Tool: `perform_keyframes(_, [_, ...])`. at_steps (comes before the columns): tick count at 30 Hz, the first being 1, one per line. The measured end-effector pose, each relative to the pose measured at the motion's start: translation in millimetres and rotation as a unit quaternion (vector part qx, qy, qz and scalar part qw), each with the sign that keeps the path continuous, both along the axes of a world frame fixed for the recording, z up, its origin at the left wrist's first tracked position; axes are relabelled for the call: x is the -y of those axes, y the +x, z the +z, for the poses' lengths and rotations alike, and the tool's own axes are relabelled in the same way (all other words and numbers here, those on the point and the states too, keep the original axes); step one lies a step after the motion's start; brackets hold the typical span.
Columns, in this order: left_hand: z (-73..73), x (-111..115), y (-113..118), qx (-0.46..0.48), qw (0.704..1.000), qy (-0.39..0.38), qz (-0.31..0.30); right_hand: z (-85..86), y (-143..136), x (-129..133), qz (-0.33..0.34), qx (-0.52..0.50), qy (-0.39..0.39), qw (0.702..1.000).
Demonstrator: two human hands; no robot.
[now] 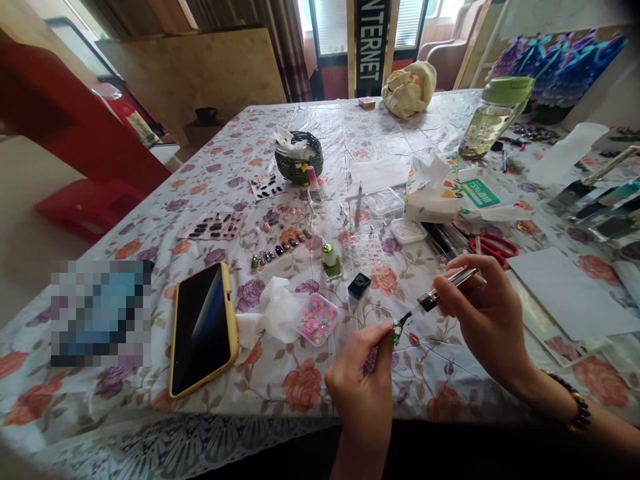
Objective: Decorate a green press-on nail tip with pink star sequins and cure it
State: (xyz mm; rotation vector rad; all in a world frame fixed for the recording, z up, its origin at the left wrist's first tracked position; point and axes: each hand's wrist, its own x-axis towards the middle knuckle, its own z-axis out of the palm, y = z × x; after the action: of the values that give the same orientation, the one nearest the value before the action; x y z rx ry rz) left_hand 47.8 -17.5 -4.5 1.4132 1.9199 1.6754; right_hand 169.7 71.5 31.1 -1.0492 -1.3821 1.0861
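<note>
My left hand pinches a small green false nail with pale decoration on it, near the table's front edge. In my right hand is a nail polish brush with a shiny gold-and-dark cap, gripped between thumb and fingers. Its dark bristles point down-left and meet or nearly meet the nail; exact contact is hard to make out. Just beyond the hands sits a small dark square bottle. A green polish bottle stands behind it, beside a row of finished-looking false nails.
A yellow-cased phone, crumpled tissue and a box of pink sequins lie to the left. Red-handled scissors, a tissue pack and white sheets lie right. Farther back are a dark basket and a green-lidded bottle.
</note>
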Motion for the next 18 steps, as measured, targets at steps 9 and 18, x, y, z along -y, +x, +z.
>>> perform_keyframes(9, [-1.6, 0.2, 0.2, 0.027, 1.000, -0.009, -0.005, 0.7, 0.2, 2.6, 0.024, -0.012, 0.001, 1.000])
perform_keyframes(18, [-3.7, 1.6, 1.3, 0.065, 0.997, -0.027, 0.005, -1.8, 1.4, 0.7, -0.003, -0.028, 0.016, 0.999])
